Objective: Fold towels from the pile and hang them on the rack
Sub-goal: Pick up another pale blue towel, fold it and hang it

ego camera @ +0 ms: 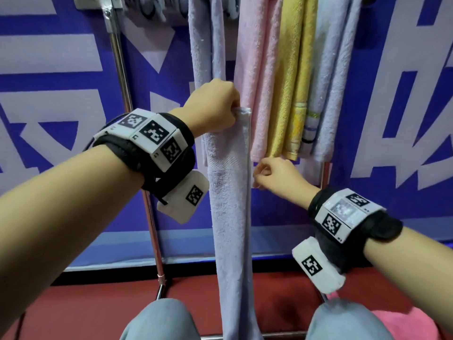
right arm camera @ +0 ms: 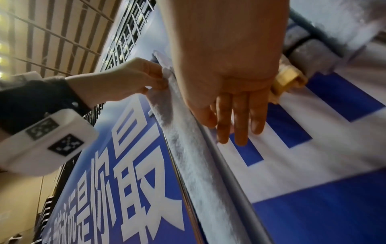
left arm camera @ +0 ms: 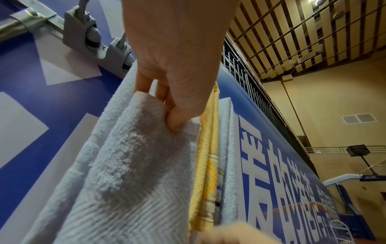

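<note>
My left hand (ego camera: 215, 104) pinches the top edge of the pale lavender towel (ego camera: 230, 192), I judge so it hangs straight under its own weight for folding. It sits at centre in the head view, long axis vertical, pinched end at twelve o'clock, tail at six between my knees. My right hand (ego camera: 274, 174), at three o'clock of the towel, hangs loosely curled and holds nothing. The rack (ego camera: 117, 57) stands behind, carrying other hung towels (ego camera: 291, 77).
</note>
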{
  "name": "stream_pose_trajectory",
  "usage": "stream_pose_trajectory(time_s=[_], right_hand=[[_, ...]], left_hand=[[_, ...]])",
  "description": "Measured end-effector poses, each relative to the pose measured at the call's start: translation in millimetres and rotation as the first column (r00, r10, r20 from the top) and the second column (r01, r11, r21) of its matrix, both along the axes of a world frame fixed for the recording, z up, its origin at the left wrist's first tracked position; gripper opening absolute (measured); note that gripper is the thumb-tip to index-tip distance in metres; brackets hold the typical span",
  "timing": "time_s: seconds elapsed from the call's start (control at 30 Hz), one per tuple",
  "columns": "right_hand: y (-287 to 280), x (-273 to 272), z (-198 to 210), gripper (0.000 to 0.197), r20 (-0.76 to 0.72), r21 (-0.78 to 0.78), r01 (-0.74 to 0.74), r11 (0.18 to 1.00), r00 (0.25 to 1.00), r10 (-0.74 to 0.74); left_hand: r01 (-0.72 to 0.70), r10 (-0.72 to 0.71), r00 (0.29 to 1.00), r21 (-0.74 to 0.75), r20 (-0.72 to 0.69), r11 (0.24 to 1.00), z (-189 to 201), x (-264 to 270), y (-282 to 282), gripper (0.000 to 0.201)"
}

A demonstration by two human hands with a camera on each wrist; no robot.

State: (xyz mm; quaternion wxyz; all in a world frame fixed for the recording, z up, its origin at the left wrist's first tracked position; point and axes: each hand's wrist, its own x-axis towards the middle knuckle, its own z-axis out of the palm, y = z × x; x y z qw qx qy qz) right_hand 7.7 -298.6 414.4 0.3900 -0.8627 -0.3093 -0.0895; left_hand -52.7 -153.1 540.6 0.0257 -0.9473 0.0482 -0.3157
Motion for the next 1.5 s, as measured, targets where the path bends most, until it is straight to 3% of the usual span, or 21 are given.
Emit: stream_pose_trajectory(time_s=[0.17, 0.5, 0.67, 0.77, 0.83, 0.93, 1.17, 1.3, 1.5], right_hand=[[3.2, -4.7, -34.8, 0.028, -0.068, -0.034, -0.062, 0.998, 0.996, 0.059], [7.3, -12.3, -91.4, 0.016, -0.193, -0.066, -0.097, 0.993, 0.978, 0.083], [20.1, -9.8, -110.3, 0.033, -0.329, -0.104, -0.079, 0.991, 0.944, 0.041], [30.9, -13.6, -121.8, 0.026, -0.382, -0.148, -0.098, 0.984, 0.924, 0.035], [36.2, -17.3, -130.0, 0.006, -0.373, -0.213, -0.091, 0.973, 0.928, 0.005], [39.3, -17.7, -144.4, 0.024, -0.343, -0.268, -0.051, 0.962, 0.938, -0.046], [41.1, -10.9, -158.2, 0.006, -0.431, -0.082, 0.077, 0.994, 0.896, -0.106], [44.0, -5.2, -161.2, 0.031, -0.515, 0.053, 0.184, 0.982, 0.847, -0.131], [42.8, -6.5, -158.1, 0.02, -0.483, 0.02, 0.182, 0.983, 0.863, -0.15]], left_hand=[[-0.014, 0.014, 1.0, -0.029, 0.001, 0.999, -2.2, 0.9, 1.9, 0.025], [-0.037, 0.037, 0.999, -0.074, -0.005, 0.997, -11.7, -1.4, 14.1, 0.026], [-0.029, 0.027, 1.0, -0.154, -0.015, 0.988, -23.3, -0.6, 19.7, 0.028], [-0.026, 0.023, 1.0, -0.184, -0.018, 0.983, -29.1, -1.5, 23.1, 0.027], [-0.028, 0.028, 1.0, -0.2, -0.005, 0.979, -31.8, -3.4, 26.0, 0.026], [-0.038, 0.041, 0.999, -0.212, 0.011, 0.976, -34.1, -3.7, 32.9, 0.025], [-0.04, 0.051, 0.997, -0.19, 0.05, 0.981, -29.1, -3.1, 39.4, 0.023], [-0.028, 0.039, 0.998, -0.196, 0.054, 0.98, -24.8, -4.0, 37.0, 0.025], [-0.006, 0.014, 0.999, -0.19, 0.043, 0.982, -23.1, -3.1, 34.1, 0.025]])
